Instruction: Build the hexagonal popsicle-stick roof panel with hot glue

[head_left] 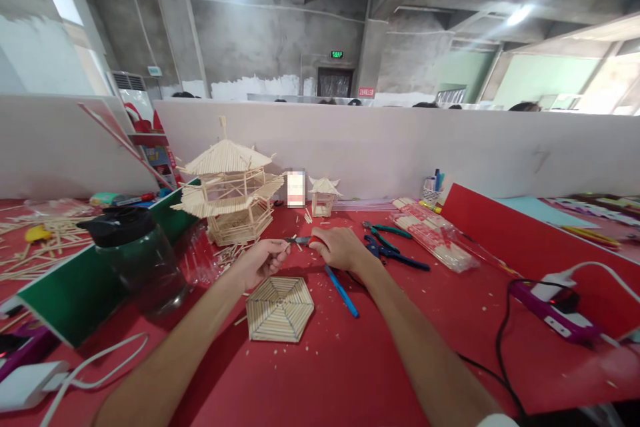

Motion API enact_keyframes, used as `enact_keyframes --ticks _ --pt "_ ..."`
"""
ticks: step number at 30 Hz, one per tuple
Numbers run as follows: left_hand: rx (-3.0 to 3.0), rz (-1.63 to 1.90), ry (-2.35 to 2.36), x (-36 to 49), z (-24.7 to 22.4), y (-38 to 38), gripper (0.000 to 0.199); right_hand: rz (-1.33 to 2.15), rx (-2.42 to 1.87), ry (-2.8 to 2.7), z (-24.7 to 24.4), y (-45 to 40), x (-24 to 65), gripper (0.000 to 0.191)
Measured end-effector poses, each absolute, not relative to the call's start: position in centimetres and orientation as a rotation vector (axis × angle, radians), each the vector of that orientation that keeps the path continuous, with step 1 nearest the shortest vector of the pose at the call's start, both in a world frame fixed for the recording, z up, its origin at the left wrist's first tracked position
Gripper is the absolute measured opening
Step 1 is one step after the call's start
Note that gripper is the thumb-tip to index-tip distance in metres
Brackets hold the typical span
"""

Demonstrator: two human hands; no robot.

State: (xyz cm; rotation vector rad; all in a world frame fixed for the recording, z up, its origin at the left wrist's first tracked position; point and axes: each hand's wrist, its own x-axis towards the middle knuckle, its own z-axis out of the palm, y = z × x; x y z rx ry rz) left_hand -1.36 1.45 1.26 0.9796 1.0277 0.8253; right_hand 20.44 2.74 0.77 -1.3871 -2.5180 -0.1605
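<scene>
Within right grip (340, 248), red-handled metal blade (303, 240)

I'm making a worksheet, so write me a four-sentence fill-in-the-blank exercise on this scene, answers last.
The flat stick panel has ____ sides. The pen beside it is ____. In this view, the larger pagoda stands ____ of the smaller pagoda. The hand gripping the bladed tool is the person's ____ one.

Missing words: six; blue; left; right.
</scene>
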Motion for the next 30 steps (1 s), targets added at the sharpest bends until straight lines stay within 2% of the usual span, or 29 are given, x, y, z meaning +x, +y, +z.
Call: enact_keyframes --ticks 13,18,21,26,30 --pt "0.931 0.756 0.994 -1.5 1.2 1.6 0.013 -0.085 -1.368 -2.531 1.2 3.1 21.7 0.031" --pt "1.079 0.694 0.904 -2.6 1.6 1.1 0.017 -0.064 -1.713 -2.23 0.8 4.2 26.7 0.033" --pt "1.173 0.757 0.955 -2.8 1.7 1.1 0.018 -0.071 -1.655 -2.108 1.1 4.0 28.7 0.032" --pt "1.246 0.807 1.07 -2.4 1.4 1.0 0.016 -0.028 -1.378 -2.265 1.9 2.1 24.8 0.031" --pt "1.229 0.828 1.107 -2.0 1.5 0.8 0.018 -0.038 -1.311 -2.412 1.5 0.7 20.1 0.032"
